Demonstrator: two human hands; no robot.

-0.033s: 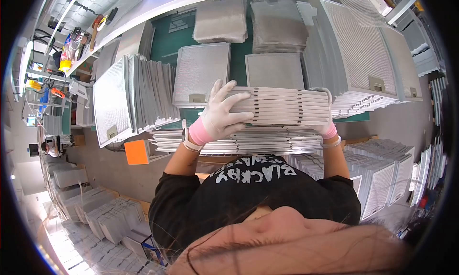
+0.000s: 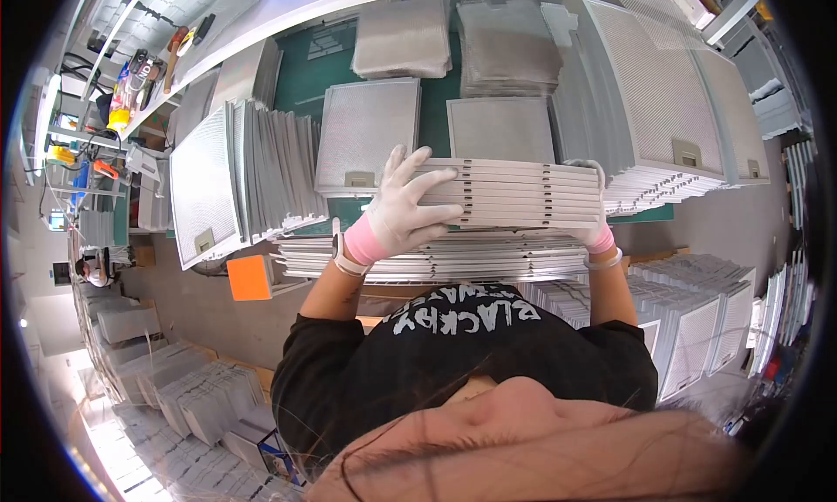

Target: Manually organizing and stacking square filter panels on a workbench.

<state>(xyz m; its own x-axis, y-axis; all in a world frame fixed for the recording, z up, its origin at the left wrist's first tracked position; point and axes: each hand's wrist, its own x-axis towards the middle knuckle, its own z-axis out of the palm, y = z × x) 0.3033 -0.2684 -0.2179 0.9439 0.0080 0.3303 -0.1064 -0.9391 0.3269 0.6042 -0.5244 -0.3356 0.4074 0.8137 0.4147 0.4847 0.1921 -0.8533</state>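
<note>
Between my two gloved hands is a bundle of flat, white-edged metal mesh filters (image 2: 514,195), their long edges turned up toward me. My left hand (image 2: 401,207), in a white glove with a pink cuff, grips the left end, its fingers spread over the edges. At the opposite end my right hand (image 2: 600,226) clasps the bundle, most of its fingers hidden behind it. Just below, nearer my body, lies another stack of filters (image 2: 514,258). Beyond the bundle, single-looking filter panels (image 2: 370,131) with small latches lie on the green table surface (image 2: 301,79).
Upright rows of filters (image 2: 279,166) stand at the left and a larger row (image 2: 658,92) at the right. More filter piles (image 2: 403,35) lie farther back. An orange block (image 2: 250,278) sits left of my forearm. Tools and a bottle (image 2: 135,79) are on the shelf (image 2: 200,66).
</note>
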